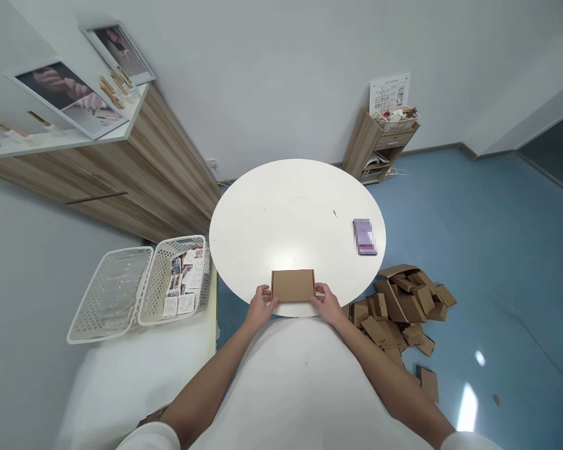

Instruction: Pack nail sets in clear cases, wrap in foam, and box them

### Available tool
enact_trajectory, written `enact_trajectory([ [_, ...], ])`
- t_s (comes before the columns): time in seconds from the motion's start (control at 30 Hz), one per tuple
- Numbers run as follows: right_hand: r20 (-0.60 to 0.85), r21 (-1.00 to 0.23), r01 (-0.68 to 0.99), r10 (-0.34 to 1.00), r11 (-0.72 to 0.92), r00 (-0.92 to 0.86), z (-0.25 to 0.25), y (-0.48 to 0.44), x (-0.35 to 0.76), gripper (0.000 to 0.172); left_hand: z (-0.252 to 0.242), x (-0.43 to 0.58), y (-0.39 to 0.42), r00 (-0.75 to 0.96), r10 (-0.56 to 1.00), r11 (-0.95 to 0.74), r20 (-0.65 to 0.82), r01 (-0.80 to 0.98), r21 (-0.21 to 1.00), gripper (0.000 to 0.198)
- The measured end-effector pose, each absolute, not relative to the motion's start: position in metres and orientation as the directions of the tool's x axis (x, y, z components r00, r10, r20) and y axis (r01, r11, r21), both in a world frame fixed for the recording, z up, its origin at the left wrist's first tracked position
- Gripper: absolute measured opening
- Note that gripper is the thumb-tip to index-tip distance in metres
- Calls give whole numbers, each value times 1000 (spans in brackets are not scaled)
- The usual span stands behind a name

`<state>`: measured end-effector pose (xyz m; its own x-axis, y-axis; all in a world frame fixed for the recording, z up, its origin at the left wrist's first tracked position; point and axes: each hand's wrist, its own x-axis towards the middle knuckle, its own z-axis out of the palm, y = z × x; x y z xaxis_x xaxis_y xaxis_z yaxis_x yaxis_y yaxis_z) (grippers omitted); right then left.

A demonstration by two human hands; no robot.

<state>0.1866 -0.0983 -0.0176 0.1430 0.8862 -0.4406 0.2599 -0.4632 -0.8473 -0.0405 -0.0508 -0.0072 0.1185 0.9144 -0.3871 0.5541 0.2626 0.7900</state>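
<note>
A small flat brown cardboard box (293, 285) lies closed at the near edge of the white oval table (291, 206). On its left end, my left hand (261, 306) grips with the thumb at the near corner and the fingers along the side. My right hand (327, 304) holds the opposite end in the same way. Between them the box's top face is in plain sight; its underside is hidden.
A pixelated purple item (365, 237) lies on the table's right side. Several brown boxes (398, 306) are heaped on the floor at right. At left, one white basket (151, 300) holds printed cards; another basket (82, 325) holds clear packets. A wooden cabinet (169, 169) stands behind them.
</note>
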Motion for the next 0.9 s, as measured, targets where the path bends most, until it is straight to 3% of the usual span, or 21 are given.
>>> enact_trajectory([
  [0.2,-550,-776,228,808,-588,213,-14,-114,168,60,-19,-47,-42,147,878,230,-455,704,672,68],
  [0.4,-555,-783,147,786,-604,271,-2,-129,143,64,-25,-44,-43,244,887,154,-393,646,748,58],
  [0.63,-644,-722,66,705,-688,298,6,-139,139,58,-29,-46,-46,267,879,199,-396,547,813,57],
  [0.9,-574,-663,250,693,-706,436,-7,-136,146,69,-20,-54,-37,298,848,119,-438,699,705,59],
])
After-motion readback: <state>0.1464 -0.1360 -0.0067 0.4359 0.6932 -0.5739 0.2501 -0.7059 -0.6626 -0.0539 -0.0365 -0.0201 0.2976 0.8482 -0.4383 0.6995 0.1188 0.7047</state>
